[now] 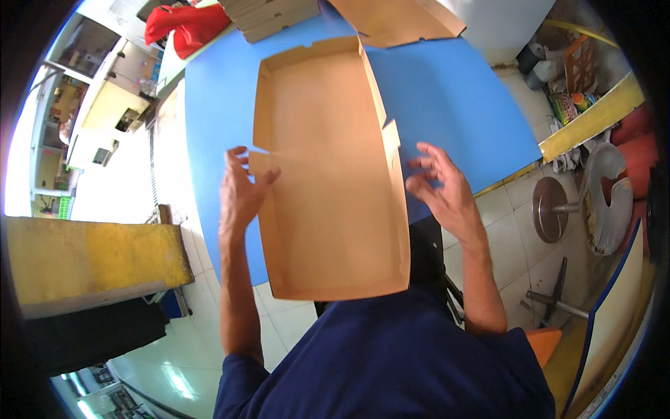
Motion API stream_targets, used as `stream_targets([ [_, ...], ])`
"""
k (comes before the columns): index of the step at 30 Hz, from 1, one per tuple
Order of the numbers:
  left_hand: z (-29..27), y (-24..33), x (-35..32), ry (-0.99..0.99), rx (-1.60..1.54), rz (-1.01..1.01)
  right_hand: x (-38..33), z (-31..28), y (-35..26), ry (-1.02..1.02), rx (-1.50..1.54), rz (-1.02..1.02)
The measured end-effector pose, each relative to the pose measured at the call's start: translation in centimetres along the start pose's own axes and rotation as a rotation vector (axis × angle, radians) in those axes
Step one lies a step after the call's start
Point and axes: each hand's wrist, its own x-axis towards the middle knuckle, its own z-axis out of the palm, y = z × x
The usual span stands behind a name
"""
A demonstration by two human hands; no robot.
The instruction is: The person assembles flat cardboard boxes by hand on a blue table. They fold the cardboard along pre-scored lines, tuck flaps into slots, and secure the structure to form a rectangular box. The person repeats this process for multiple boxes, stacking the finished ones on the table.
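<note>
An open brown cardboard box (335,223) lies unfolded before me, its two shallow halves joined at a crease across the middle. The far half rests on the blue table (447,112), while the near half reaches past the table's front edge to my torso. At its left wall, by the notch at the crease, is my left hand (244,192), fingers apart and thumb overlapping the wall; whether it touches is unclear. My right hand (447,195) hovers just off the right wall, its fingers spread and slightly bent, holding nothing.
Stacked cardboard boxes (272,17) and another brown cardboard piece (401,21) sit at the table's far end. A red bag (185,28) lies at far left. On the right stand a yellow ledge (593,119) and a round-based metal stand (551,208). A yellow block (98,262) is at left.
</note>
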Motion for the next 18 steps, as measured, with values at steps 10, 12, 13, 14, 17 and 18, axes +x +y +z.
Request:
stream_targets([
  [10, 3.7, 1.1, -2.1, -0.037, -0.135, 0.086, 3.9, 3.2, -0.6, -0.004, -0.595, -0.181],
  [12, 4.0, 1.0, -1.7, -0.032, -0.186, 0.001, 3.7, 3.4, -0.7, 0.014, -0.638, -0.192],
  [13, 4.1, 0.9, -1.5, -0.032, -0.212, -0.04, 3.7, 3.4, -0.7, 0.025, -0.661, -0.197],
  [14, 4.1, 0.8, -1.7, -0.005, -0.295, -0.09, 3.7, 3.5, -0.3, 0.038, -0.639, -0.229],
  [17, 4.0, 0.2, -2.0, 0.036, -0.549, -0.227, 3.8, 3.3, 0.8, 0.084, -0.486, -0.254],
  [18, 3.7, -0.3, -1.8, 0.025, -0.636, -0.267, 3.8, 2.9, 0.9, 0.102, -0.378, -0.215],
])
